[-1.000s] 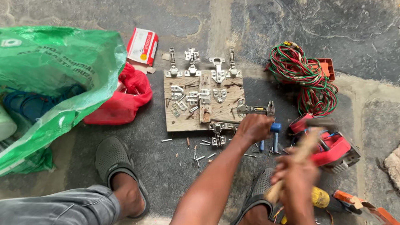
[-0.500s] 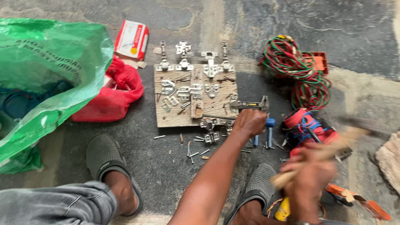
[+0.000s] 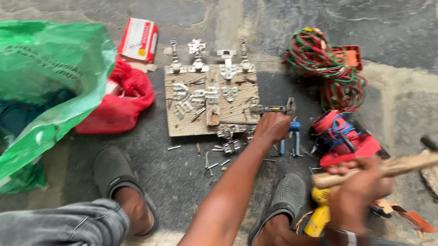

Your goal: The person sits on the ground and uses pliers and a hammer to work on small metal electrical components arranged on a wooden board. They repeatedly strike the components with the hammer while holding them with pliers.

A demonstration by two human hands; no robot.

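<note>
His right hand (image 3: 356,182) grips a wooden-handled hammer (image 3: 389,166), head out to the right. The left hand (image 3: 271,127) pinches something small beside the wooden board (image 3: 212,100), on a stone floor (image 3: 387,11).

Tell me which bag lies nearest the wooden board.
The small red bag, just left of the wooden board. The big green bag lies farther left, partly overlapping it.

Scattered screws (image 3: 217,162), red drill (image 3: 342,139) crowd floor beside wooden board (image 3: 239,111).
</note>
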